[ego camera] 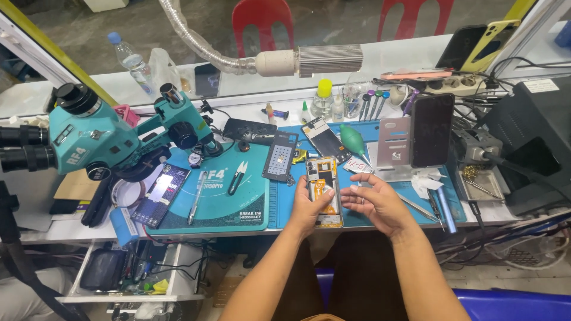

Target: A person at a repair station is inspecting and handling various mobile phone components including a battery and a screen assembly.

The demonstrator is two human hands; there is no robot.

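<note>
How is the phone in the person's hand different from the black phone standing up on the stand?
The opened phone lies flat on the blue mat, held by the left hand; the black phone stands upright on a grey stand, untouched. The opened phone shows yellow insides; the black phone is closed and dark. Both are slim rectangles.

**Surfaces at my bench**

My left hand grips the opened phone with yellow plastic frame: bare boards, dull metal shields. Matt blue rubbery work mat under it. Glossy black glass phone leans on a brushed grey metal stand. Teal microscope: smooth painted metal.
</note>
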